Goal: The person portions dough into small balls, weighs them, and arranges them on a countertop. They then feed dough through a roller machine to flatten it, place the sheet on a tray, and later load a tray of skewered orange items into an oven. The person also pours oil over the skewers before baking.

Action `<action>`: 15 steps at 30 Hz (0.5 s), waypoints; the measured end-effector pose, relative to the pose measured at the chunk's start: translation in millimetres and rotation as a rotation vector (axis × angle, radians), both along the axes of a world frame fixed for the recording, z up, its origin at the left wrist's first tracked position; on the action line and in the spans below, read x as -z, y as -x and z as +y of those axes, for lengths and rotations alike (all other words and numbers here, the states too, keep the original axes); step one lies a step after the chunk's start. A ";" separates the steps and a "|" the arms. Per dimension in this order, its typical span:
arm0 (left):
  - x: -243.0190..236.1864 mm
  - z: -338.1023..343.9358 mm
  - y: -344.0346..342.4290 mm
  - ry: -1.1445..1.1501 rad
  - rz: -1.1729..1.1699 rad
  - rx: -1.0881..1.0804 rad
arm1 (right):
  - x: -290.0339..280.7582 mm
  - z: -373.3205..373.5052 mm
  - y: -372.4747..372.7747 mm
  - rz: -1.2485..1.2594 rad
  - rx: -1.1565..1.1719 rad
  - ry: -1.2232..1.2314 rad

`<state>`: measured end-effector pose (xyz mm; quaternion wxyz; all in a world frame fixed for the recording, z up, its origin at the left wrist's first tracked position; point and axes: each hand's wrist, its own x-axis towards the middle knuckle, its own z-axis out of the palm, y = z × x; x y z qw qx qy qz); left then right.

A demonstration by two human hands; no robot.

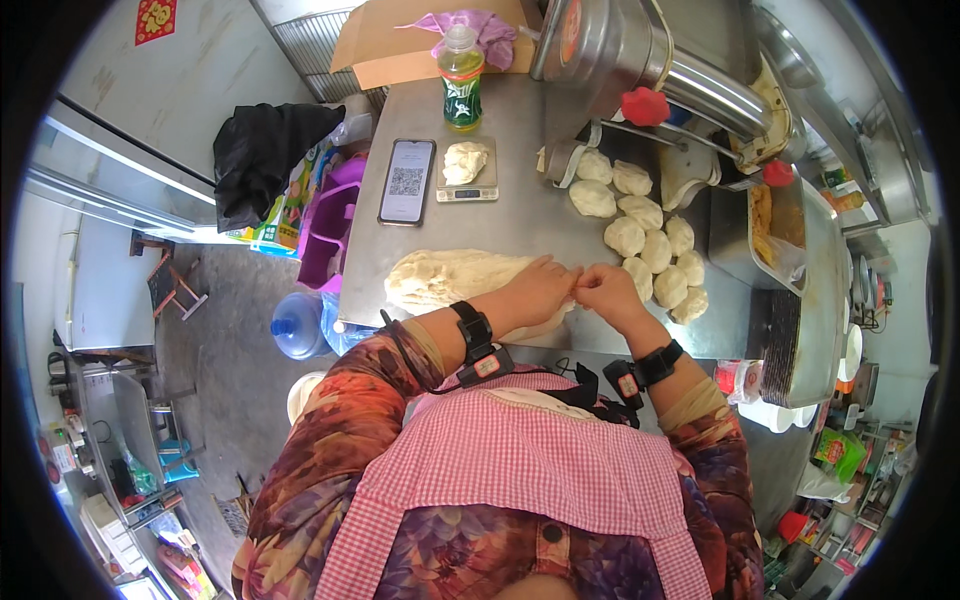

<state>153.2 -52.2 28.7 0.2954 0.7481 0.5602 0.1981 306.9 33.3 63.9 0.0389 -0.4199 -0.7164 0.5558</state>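
Observation:
A long slab of pale dough (435, 278) lies along the near edge of the steel table. My left hand (540, 292) rests over its right end, fingers closed on the dough. My right hand (608, 290) meets it there with thumb and fingers pinched together at the dough's tip; the bit between them is mostly hidden. Several round dough balls (656, 250) sit in a cluster just beyond and right of my right hand. Farther off, a dough lump (465, 162) sits on a small digital scale (467, 194).
A phone (406, 182) lies left of the scale, with a green-labelled bottle (461, 85) behind. A steel machine with red knobs (645, 106) takes up the back right. Stacked trays (800, 345) and a metal pan (740, 245) stand at right, a purple basket (335, 225) at left.

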 end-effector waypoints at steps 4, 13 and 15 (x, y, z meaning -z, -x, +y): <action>12.2 15.4 14.0 0.076 -0.010 0.088 | -37.8 4.6 -8.5 0.329 0.044 0.426; -30.9 63.5 163.1 -0.035 0.020 -1.016 | -34.9 -0.1 -28.5 0.326 0.263 0.279; -26.3 66.3 169.7 0.230 0.185 -0.975 | -28.1 -0.9 -30.7 0.352 0.252 0.236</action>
